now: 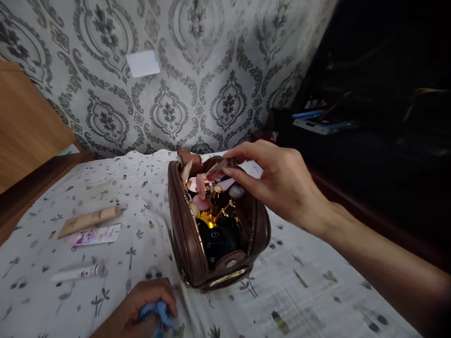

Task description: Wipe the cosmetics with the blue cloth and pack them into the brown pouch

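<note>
A brown leather makeup bag (183,220) stands unzipped on the bed, packed with cosmetics. Over its far right rim, my right hand (282,180) pinches a small dark-ended, pinkish tube (221,168) between thumb and fingers; its exact kind is unclear. Below that hand, gold-capped bottles (216,202), a round black case (218,237) and pink items (202,188) fill the bag. At the bottom, left of the bag, my left hand (144,303) is closed around a crumpled blue cloth (158,312).
On the patterned white sheet (141,253) at left lie a beige tube (91,220), a purple-and-white tube (97,235) and a white tube (79,272). Behind is a wallpapered wall (197,94); a wooden panel (31,122) rises at left, and a dark area lies right.
</note>
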Demonstrator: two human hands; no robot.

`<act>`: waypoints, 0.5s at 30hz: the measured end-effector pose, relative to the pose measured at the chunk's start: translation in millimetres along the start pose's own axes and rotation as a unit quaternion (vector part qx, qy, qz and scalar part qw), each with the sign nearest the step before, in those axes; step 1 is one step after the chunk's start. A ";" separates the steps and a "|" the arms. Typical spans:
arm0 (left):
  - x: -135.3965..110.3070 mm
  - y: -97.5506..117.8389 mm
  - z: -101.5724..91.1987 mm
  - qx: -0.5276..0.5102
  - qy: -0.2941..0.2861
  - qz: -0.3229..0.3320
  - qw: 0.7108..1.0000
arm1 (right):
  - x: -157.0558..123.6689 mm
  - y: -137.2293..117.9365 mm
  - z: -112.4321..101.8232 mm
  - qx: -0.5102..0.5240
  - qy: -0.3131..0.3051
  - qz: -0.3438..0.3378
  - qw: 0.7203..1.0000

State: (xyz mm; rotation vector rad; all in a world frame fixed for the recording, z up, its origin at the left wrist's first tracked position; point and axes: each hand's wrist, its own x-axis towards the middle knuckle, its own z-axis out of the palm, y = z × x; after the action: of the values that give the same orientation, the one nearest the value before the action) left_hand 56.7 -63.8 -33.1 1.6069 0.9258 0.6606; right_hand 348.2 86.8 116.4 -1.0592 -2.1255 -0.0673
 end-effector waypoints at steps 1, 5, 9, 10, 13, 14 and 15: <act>-0.2 -1.0 0.7 -0.004 0.001 0.003 1.000 | 9.6 2.6 3.9 -0.017 -0.004 0.003 1.000; -0.4 0.2 4.6 -0.026 0.017 0.010 0.999 | 42.6 10.8 22.9 -0.056 -0.066 0.010 0.996; 1.6 5.9 5.9 -0.031 0.020 0.010 0.999 | 61.2 12.5 37.3 -0.091 -0.136 0.032 0.986; 2.1 6.5 5.6 -0.030 0.017 0.013 0.999 | 63.7 12.8 39.9 -0.098 -0.145 0.036 0.984; 2.8 5.1 4.2 -0.024 0.015 0.029 0.999 | 67.4 15.7 46.0 -0.115 -0.165 0.026 0.979; 2.7 4.0 3.9 -0.023 0.014 0.034 0.999 | 67.5 17.4 47.3 -0.123 -0.169 0.019 0.978; 2.5 2.8 3.6 -0.022 0.013 0.036 0.999 | 67.0 19.4 48.2 -0.132 -0.175 0.014 0.976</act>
State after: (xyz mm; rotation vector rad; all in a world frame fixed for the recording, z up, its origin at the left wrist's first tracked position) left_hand 61.6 -63.8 -31.3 1.6008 0.8696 0.7476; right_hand 307.7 161.2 119.6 -1.3353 -2.4657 -0.1641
